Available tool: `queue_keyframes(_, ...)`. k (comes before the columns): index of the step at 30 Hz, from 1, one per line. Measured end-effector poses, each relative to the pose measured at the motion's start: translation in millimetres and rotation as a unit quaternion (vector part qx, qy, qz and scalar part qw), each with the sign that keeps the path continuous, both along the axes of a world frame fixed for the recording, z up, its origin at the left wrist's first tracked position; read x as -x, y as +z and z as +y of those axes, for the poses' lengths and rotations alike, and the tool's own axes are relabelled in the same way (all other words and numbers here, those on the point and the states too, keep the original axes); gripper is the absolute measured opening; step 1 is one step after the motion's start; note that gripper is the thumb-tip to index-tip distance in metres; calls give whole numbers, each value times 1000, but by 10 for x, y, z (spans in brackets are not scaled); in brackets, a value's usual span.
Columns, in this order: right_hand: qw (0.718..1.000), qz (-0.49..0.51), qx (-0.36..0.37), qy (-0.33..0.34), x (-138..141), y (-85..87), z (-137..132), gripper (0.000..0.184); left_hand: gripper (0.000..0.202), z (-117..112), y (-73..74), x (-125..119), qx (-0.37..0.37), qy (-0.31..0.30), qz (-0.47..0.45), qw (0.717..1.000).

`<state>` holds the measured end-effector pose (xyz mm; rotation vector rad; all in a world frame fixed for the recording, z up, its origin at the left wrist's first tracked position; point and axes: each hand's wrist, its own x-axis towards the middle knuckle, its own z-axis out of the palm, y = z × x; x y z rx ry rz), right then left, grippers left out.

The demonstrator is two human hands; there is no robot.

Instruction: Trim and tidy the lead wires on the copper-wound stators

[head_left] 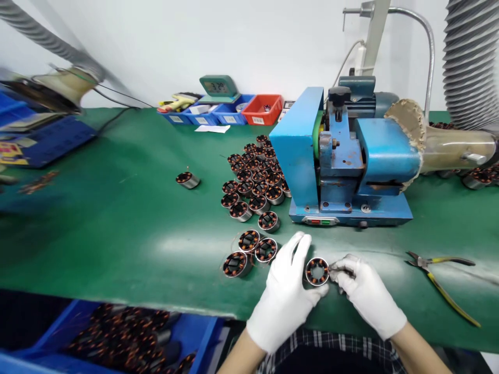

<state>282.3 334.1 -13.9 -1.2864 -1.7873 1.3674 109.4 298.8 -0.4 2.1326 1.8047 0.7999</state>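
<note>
Green bench (117, 234): left hand (284, 296) grips stator (317, 271); right hand (366, 293) pinches its wire (barely visible). Best held steady, pulled gently; pliers (440, 275) near.

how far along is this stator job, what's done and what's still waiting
Hard to tell done from waiting. In hand: the left hand holds one stator while the right hand works at its edge. A cluster of stators sits by the blue machine; three lie closer, and more fill the blue bin.
</note>
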Motion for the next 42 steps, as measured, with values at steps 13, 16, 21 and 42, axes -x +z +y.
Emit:
queue_keyframes(13,959,182,213,-38,-124,444,-54,28,28,-77,304,-189,-40,-102,-276,955)
queue_keyframes(16,962,174,210,-25,-146,469,-69,23,55,-67,385,-123,-72,-153,-195,966)
queue_keyframes(21,998,23,-37,-49,-169,360,-153,15,56,-40,514,-120,90,-200,-232,948)
queue_keyframes(42,895,-337,-196,216,-924,558,416,38,45,10,-69,-184,93,-121,-67,986)
